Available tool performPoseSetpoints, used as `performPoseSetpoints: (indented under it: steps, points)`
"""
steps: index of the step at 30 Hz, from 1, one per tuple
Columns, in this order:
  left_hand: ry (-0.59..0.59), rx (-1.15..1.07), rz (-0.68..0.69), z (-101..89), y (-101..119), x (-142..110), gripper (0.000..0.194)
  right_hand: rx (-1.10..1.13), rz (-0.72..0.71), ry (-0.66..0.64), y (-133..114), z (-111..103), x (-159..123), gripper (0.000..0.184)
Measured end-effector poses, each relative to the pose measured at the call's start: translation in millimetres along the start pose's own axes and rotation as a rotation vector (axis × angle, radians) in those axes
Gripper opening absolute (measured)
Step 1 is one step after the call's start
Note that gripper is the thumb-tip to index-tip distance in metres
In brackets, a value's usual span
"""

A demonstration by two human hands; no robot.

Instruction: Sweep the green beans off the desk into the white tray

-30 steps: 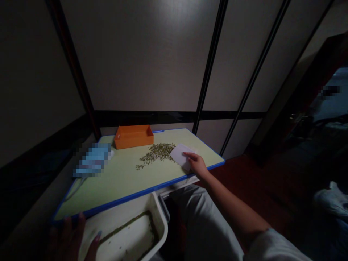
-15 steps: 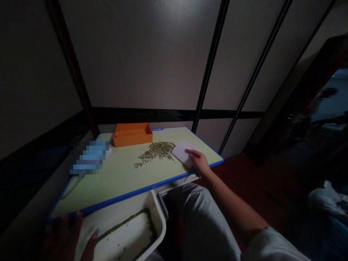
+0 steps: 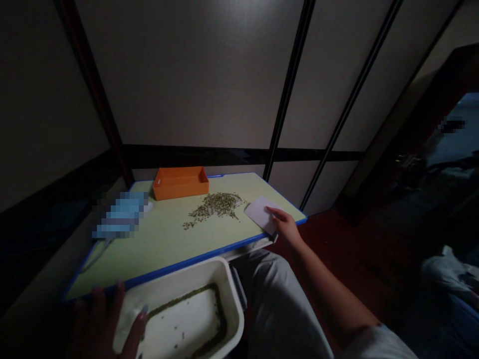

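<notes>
My right hand (image 3: 287, 224) grips a thin, flat white scraper (image 3: 258, 212), thumb and fingers closed on its right side. The scraper lies low over the right part of the tabletop, just right of a loose pile of small green beans (image 3: 220, 203), with a small gap between them. At the lower left, my left hand (image 3: 107, 319) is dark and partly cut off, closed round the left wall of a white plastic bin (image 3: 234, 299). Its thumb reaches inside the bin. Some beans lie in the bin, mostly in a band along its floor edge.
An orange open box (image 3: 180, 189) stands at the back left of the pale green table (image 3: 149, 249), which has a blue edge. A blurred-out blue object (image 3: 123, 214) with a cable sits at the left. Panelled walls rise behind; my knee is under the front edge.
My right hand has drawn the scraper right, away from the beans. The bin and my left hand have shifted right, and more of the bin shows below the table edge.
</notes>
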State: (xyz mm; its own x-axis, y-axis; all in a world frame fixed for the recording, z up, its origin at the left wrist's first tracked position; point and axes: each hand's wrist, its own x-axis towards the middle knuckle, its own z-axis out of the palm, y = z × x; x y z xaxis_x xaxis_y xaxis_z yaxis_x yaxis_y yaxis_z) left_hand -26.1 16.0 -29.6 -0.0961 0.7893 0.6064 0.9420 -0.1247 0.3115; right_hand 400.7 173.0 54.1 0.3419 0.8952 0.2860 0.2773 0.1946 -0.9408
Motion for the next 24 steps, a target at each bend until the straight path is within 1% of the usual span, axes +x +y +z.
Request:
performPoseSetpoints:
  steps: [2,4,6,8,10,13,17,20,24]
  points:
    - [0.038,0.050,-0.016,-3.5,9.4,1.2,0.078,0.016,0.004,-0.002,0.3,-1.8,-6.0,0.039]
    - [0.024,0.099,-0.016,-8.1,18.2,1.9,0.073,0.044,0.009,-0.010,0.7,-4.1,-11.5,0.040]
    - [-0.013,0.129,-0.054,-12.8,25.6,3.4,0.066,0.064,-0.008,-0.016,2.2,-6.3,-15.5,0.041]
    - [-0.094,0.140,-0.126,-16.9,31.0,6.2,0.061,0.094,-0.023,-0.005,4.9,-7.5,-17.8,0.042]
    - [-0.156,0.152,-0.220,-20.1,34.9,9.7,0.061,0.115,-0.024,-0.013,7.8,-7.4,-19.2,0.043]
    - [-0.182,0.167,-0.250,-21.7,40.0,13.7,0.063,0.117,-0.024,-0.018,10.8,-6.4,-20.6,0.043]
    - [-0.183,0.174,-0.240,-15.4,50.6,15.9,0.063,0.109,-0.035,-0.040,12.2,-6.0,-18.1,0.044]
    - [-0.163,0.167,-0.202,-6.0,60.2,18.7,0.062,0.103,-0.067,-0.074,11.8,-6.1,-8.4,0.042]
    - [-0.109,0.163,-0.127,7.5,67.7,24.5,0.064,0.105,-0.124,-0.193,9.0,-4.4,12.7,0.039]
